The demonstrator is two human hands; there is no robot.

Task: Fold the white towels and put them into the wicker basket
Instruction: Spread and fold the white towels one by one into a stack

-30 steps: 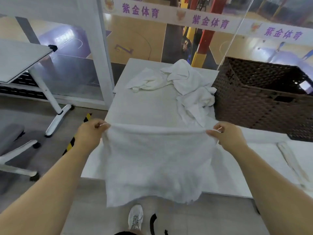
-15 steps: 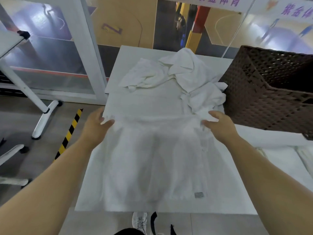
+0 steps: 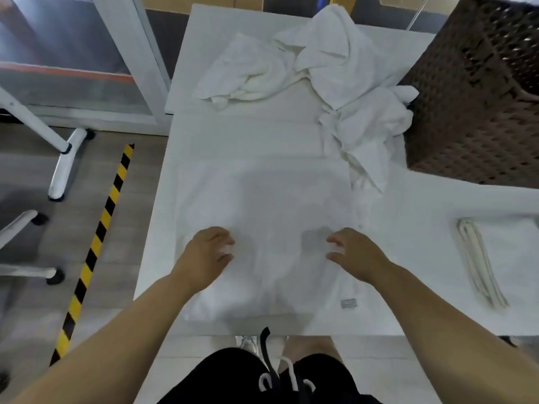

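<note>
Beneath my left grip [image 3: 208, 255] and right grip [image 3: 354, 255], both loosely curled and holding nothing: one white towel [image 3: 262, 205], flat on the worktop [image 3: 423, 199].

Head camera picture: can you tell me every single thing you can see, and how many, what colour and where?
Spread towel: one, white, flat on the table's near part.
Crumpled towels: a pile, number unclear, white, far end of table.
Folded towel: one, white, right side of table.
Wicker basket: one, dark brown, far right.
Table: one, white.
Hazard tape: one strip, yellow-black, on the floor at left.
Left hand: over the spread towel.
Right hand: over the spread towel.
</note>
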